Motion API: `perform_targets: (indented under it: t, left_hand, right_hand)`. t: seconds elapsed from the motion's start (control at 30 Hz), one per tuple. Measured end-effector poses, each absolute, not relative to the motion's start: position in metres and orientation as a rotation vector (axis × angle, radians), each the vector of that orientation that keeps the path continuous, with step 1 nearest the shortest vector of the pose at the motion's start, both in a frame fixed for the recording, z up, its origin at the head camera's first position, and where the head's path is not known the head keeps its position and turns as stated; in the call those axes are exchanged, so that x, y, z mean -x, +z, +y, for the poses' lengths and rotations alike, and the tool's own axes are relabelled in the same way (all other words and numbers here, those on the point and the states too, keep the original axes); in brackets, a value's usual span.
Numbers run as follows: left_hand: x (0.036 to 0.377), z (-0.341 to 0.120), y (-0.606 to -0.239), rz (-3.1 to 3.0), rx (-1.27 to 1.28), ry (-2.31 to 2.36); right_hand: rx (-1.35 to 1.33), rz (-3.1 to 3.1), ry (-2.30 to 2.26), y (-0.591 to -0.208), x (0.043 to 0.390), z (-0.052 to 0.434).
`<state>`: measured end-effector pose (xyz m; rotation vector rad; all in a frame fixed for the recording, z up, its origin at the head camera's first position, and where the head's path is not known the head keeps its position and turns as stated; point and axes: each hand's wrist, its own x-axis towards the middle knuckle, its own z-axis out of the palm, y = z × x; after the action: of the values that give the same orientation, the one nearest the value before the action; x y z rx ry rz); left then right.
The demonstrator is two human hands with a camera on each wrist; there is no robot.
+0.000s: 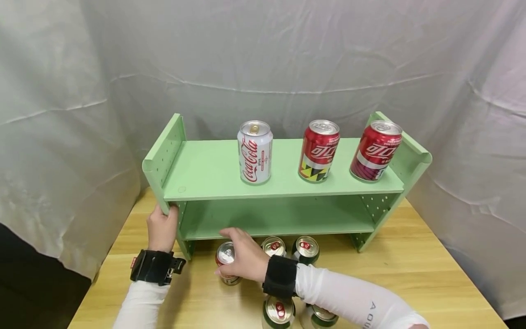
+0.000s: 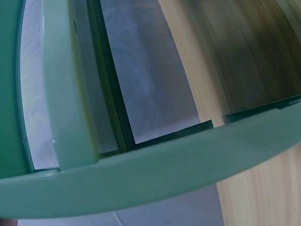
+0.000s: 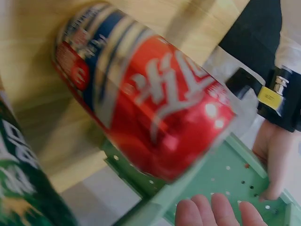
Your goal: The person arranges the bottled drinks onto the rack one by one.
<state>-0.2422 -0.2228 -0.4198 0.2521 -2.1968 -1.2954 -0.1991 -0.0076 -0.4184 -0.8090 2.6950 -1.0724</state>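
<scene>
The right hand [image 1: 242, 258] wraps its fingers around a red can [image 1: 225, 260] standing upright on the wooden table [image 1: 411, 274], just in front of the green shelf [image 1: 213, 169], its long axis vertical and its top facing up. The left hand [image 1: 161, 228] grips the shelf's left side panel (steadying it, by the look), so the right hand is the nearer to the can.

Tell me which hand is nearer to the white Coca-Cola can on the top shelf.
Right, by a small margin. The right hand grips a red can on the table, below the white Coca-Cola can. The left hand holds the green shelf's left front corner, farther off to the side.
</scene>
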Motion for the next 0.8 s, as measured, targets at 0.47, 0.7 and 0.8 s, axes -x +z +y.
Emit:
perform_targets:
  t: [0.47, 0.7, 0.8]
  left_hand:
    - [0.246, -0.223, -0.416, -2.173, -0.210, -1.310]
    - [0.246, -0.224, -0.418, -2.157, -0.183, -1.297]
    - [0.245, -0.224, -0.420, -2.156, -0.188, -1.308]
  right_hand:
    - [0.830, 2.501, -1.336, -0.389, 0.191, -0.003]
    - [0.766, 2.434, -1.404, -0.394, 0.195, -0.006]
    - [0.777, 2.468, -1.366, -0.399, 0.197, -0.008]
